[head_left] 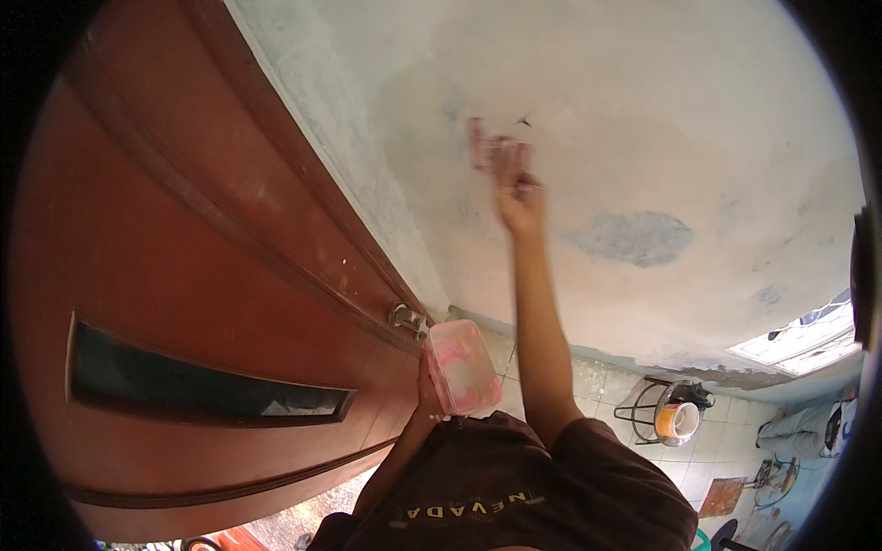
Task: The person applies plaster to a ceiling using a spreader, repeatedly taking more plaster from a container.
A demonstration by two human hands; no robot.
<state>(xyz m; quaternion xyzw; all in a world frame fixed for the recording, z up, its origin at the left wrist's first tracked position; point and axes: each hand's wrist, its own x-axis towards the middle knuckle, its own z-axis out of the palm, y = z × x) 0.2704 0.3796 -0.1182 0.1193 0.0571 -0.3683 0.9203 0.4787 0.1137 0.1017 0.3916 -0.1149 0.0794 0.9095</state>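
Observation:
My right hand [520, 209] is raised at arm's length to the pale wall [634, 138]. Its fingers are closed around a pinkish-red flat thing [477, 144], smeared by motion, so its exact kind does not show. It is at or close to the wall's surface, just below a small dark mark [524, 121]. Low in front of my body, my left hand [428, 393] grips a pink see-through plastic container [442, 375] by its left side. Pale stuff and pink patches show inside it; I cannot tell how full it is.
A reddish-brown door [211, 239] with a metal handle [404, 318] stands close on my left. Grey rough patches [638, 237] mark the wall. To the right, a stool [640, 411] bears an orange-and-white tub [675, 422] and a black bag, on a tiled floor [602, 386]. A bright window [799, 335] lies beyond.

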